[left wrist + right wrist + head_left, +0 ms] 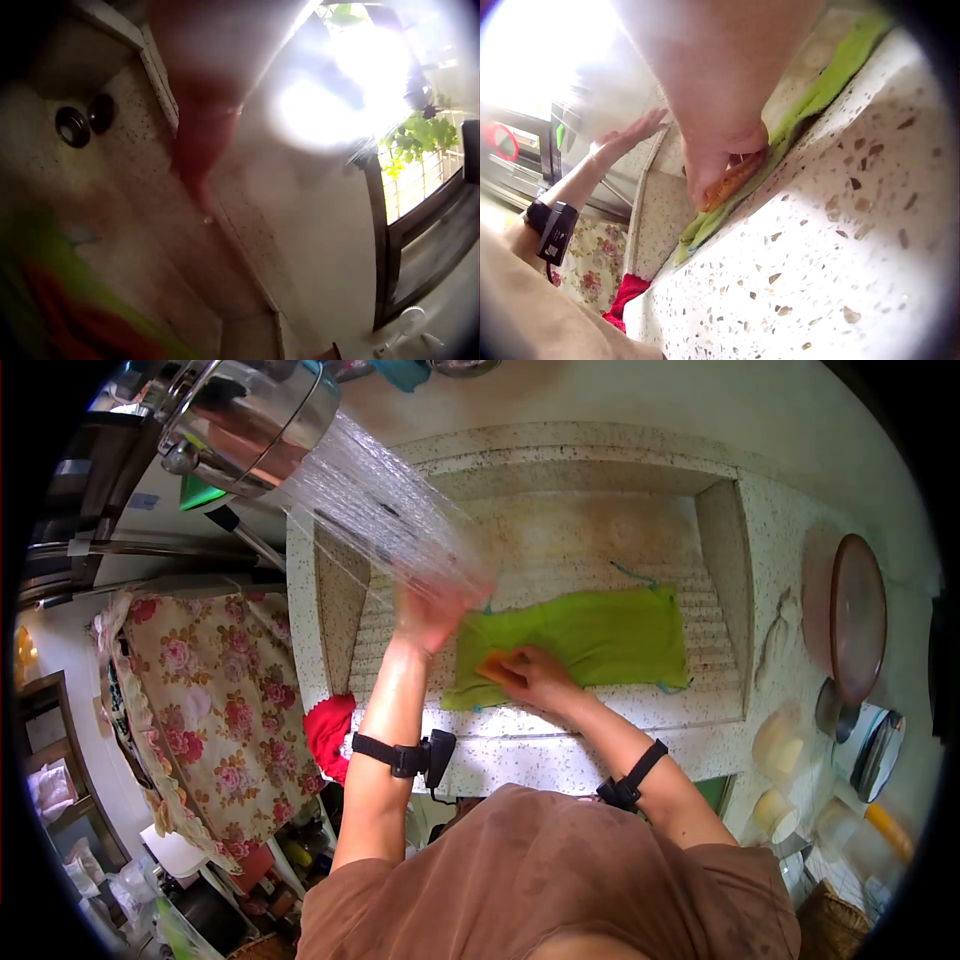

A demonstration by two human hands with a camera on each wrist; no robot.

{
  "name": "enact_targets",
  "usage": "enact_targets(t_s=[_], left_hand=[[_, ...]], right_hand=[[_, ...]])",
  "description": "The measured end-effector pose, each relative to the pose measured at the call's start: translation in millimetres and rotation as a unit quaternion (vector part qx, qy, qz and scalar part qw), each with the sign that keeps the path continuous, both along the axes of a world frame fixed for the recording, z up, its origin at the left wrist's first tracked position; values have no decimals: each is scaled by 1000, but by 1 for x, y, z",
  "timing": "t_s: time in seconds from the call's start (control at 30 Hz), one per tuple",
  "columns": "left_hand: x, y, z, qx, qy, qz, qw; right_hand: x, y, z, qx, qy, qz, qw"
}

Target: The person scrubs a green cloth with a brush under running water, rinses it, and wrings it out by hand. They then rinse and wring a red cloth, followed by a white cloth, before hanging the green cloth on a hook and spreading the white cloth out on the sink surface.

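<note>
A green cloth (590, 640) with bluish strings at its corners lies spread in a speckled stone basin. My right hand (540, 678) grips a small orange block with a rough, ridged side (735, 180) and holds it down on the cloth's left part. At the cloth's left end my left hand (440, 608) is raised, its fingers extended and nothing in its grasp. Strands of water (385, 505) pour over it from a shiny metal spout (250, 420) at the upper left. In the right wrist view, the left hand (630, 135) shows straight fingers.
The basin's front rim (560, 750) runs along my body. A red cloth (330, 735) hangs at its left corner, beside a floral curtain (200, 710). To the right, a round brownish basin (858, 620) leans on the wall. Round metal drain fittings (73, 127) show in the left wrist view.
</note>
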State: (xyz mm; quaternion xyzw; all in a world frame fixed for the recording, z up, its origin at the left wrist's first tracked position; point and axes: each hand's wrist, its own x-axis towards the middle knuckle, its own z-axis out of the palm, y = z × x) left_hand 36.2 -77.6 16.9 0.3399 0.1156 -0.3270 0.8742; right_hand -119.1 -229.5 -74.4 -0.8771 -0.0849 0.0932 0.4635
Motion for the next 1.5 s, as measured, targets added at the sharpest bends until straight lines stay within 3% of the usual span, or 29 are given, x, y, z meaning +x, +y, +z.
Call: enact_targets(t_s=[0.07, 0.17, 0.2, 0.27, 0.33, 0.4, 0.5, 0.53, 0.57, 0.6, 0.63, 0.73, 0.8, 0.87, 0.93, 0.97, 1.03, 1.07, 1.1, 1.13, 1.17, 1.2, 1.23, 1.3, 1.37, 1.4, 1.47, 1.5], left_hand=[[-1, 10, -7, 40, -7, 14, 999], [-12, 26, -42, 246, 70, 99, 962], [-21, 40, -80, 365, -43, 45, 929], [-45, 75, -156, 567, -260, -63, 779], [-82, 67, -80, 572, -348, -181, 720], [-117, 76, -81, 567, -442, -245, 651], [-152, 86, -65, 553, -540, -280, 570], [-160, 89, -57, 559, -552, -267, 558], [-165, 91, -50, 565, -565, -255, 545], [-168, 93, -46, 570, -578, -243, 531], [-168, 98, -48, 563, -528, -324, 547], [-171, 93, -55, 571, -525, -251, 579], [-175, 95, -56, 581, -532, -253, 562], [-167, 95, -56, 582, -552, -242, 546], [-164, 92, -53, 576, -554, -244, 550], [-159, 92, -52, 571, -559, -248, 548], [-154, 96, -50, 560, -570, -293, 525], [-147, 94, -51, 557, -578, -311, 509], [-141, 93, -50, 552, -566, -323, 520], [-126, 90, -50, 550, -496, -402, 539], [-102, 83, -53, 542, -422, -474, 551], [-87, 72, -56, 530, -343, -535, 561], [-85, 62, -75, 530, -427, -458, 572], [-81, 50, -129, 511, -575, -284, 572], [-72, 48, -129, 556, -520, -395, 514], [-67, 44, -127, 575, -487, -445, 484], [-53, 58, -124, 618, -457, -447, 457], [-51, 67, -128, 637, -447, -444, 445]], right_hand=[[-1, 0, -8, 10, 37, 7, 999], [2, 2, -23, 16, 101, -41, 994], [4, 3, -29, 16, 124, -65, 990], [16, -6, -48, 143, 235, -109, 955], [25, -19, -54, 229, 324, -166, 903], [32, -29, -37, 271, 393, -237, 846], [39, -15, -3, 136, 392, -168, 894], [36, 0, 3, 93, 218, -82, 968], [33, 22, 7, 47, 35, 9, 998], [33, 35, 7, 1, -151, 101, 983], [38, 39, -11, -41, -107, 104, 988], [89, 17, -121, -259, -64, 91, 960], [104, -28, -178, -348, -50, 81, 933], [124, -21, -92, -298, -3, 174, 939], [89, 22, -1, -236, 69, 259, 934], [75, 38, 10, -224, 53, 256, 939], [72, 19, -72, -296, -107, 113, 943], [80, 2, -101, -327, -192, 39, 924], [85, -27, -79, -617, -220, 88, 750], [100, -58, -65, -457, -46, -20, 888], [112, -88, -58, -258, 127, -129, 949], [97, -109, -52, -189, 96, -175, 962], [76, -127, -44, -120, 60, -215, 967], [21, -160, -48, -195, 74, -249, 946], [-31, -163, -59, -286, 64, -244, 924], [-25, -159, -56, -321, 32, -222, 920], [-5, -138, -53, -384, -35, -176, 906], [14, -137, -66, -366, -109, -133, 914]])
